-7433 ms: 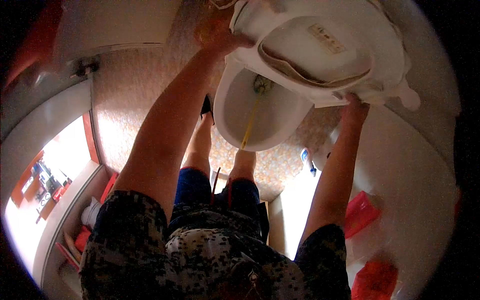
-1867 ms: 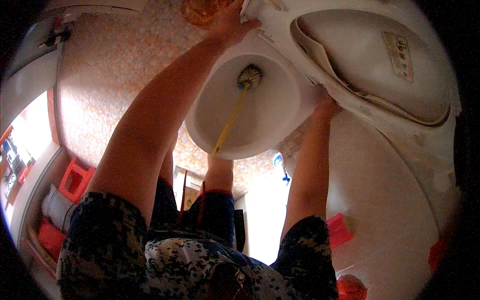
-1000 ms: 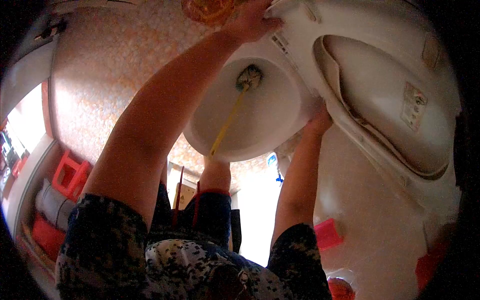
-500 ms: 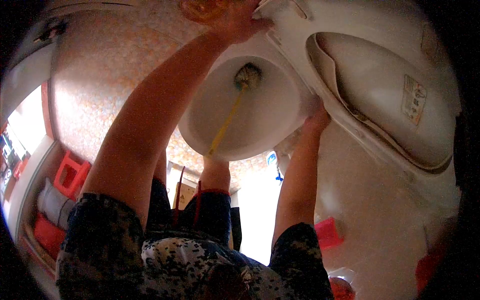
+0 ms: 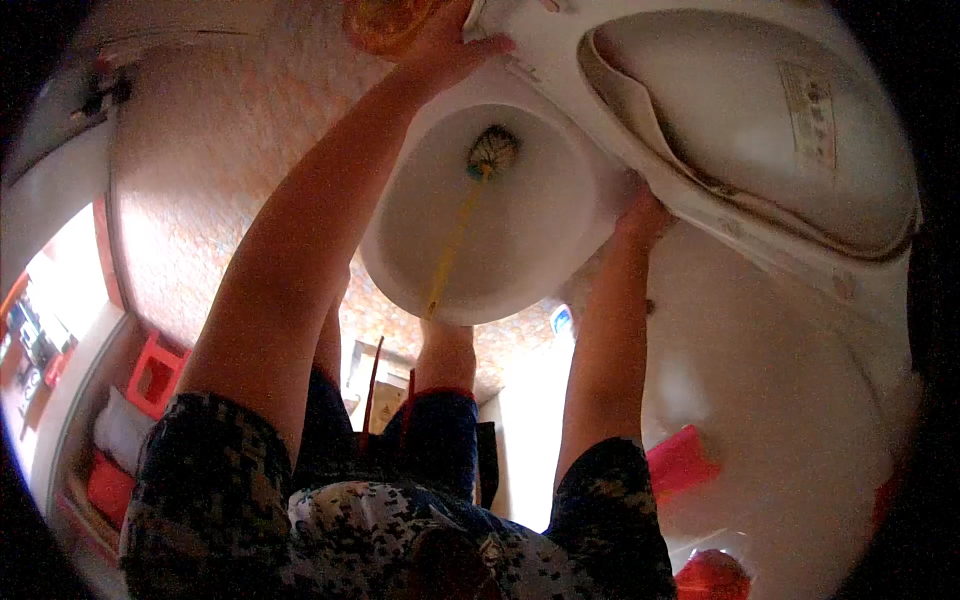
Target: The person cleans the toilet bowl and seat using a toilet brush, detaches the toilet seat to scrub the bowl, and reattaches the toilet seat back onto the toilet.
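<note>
A white toilet seat unit [image 5: 745, 215] with a label inside its lid is held off to the right of the toilet bowl [image 5: 395, 275]. My left hand [image 5: 450, 50] grips its upper left edge, the thumb lying along the near side. At its lower edge, my right hand [image 5: 643, 213] is closed round the rim, its fingers partly in shadow. Inside the bowl lies a brush head [image 5: 493, 152], whose yellow handle [image 5: 452, 250] rests toward the near rim.
An orange basin [image 5: 385, 25] stands beyond my left forearm. A red stool [image 5: 155, 375] is at the left, beside a doorway. The tub-like white surface [image 5: 770, 400] at the right bears a pink object [image 5: 683, 462] and a red one [image 5: 713, 577]. A white and blue bottle [image 5: 561, 320] stands near the bowl.
Since the earliest frame, the seat unit has moved right, off the bowl, uncovering more of it. In the last half second, the unit and both hands have shifted slightly, along with the view.
</note>
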The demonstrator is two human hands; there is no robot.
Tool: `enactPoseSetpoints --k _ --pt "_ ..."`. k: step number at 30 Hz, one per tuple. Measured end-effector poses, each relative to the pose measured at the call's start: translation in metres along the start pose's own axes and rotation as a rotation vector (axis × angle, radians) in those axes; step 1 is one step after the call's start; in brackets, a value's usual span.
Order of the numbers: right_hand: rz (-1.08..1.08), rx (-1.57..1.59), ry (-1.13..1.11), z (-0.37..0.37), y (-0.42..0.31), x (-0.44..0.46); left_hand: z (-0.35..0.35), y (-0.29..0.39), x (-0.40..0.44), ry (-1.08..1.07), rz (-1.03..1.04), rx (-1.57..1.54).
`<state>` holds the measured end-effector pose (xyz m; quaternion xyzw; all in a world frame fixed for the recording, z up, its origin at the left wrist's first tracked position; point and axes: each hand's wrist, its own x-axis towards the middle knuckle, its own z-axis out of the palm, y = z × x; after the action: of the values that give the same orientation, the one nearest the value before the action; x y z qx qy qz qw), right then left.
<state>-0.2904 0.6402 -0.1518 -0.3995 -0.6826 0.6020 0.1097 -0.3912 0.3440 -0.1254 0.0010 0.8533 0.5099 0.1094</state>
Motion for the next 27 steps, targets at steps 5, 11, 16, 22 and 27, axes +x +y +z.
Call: enactPoseSetpoints --k 5,11,16,22,27 --pt "-0.086 -0.011 0.063 -0.003 0.007 0.006 0.01 0.002 0.003 -0.037 0.009 -0.069" --pt "-0.209 -0.078 0.107 -0.006 0.02 0.009 0.005 0.0 0.009 -0.064 0.002 -0.15" --pt "-0.34 -0.238 0.14 -0.002 0.012 0.018 0.011 -0.001 0.015 -0.06 0.068 -0.252" --pt "-0.77 -0.171 0.148 0.002 0.014 0.056 0.016 -0.005 0.006 0.131 0.195 -0.431" --pt "-0.456 -0.042 0.102 -0.006 0.006 0.03 0.018 -0.012 0.003 0.049 0.281 -0.566"
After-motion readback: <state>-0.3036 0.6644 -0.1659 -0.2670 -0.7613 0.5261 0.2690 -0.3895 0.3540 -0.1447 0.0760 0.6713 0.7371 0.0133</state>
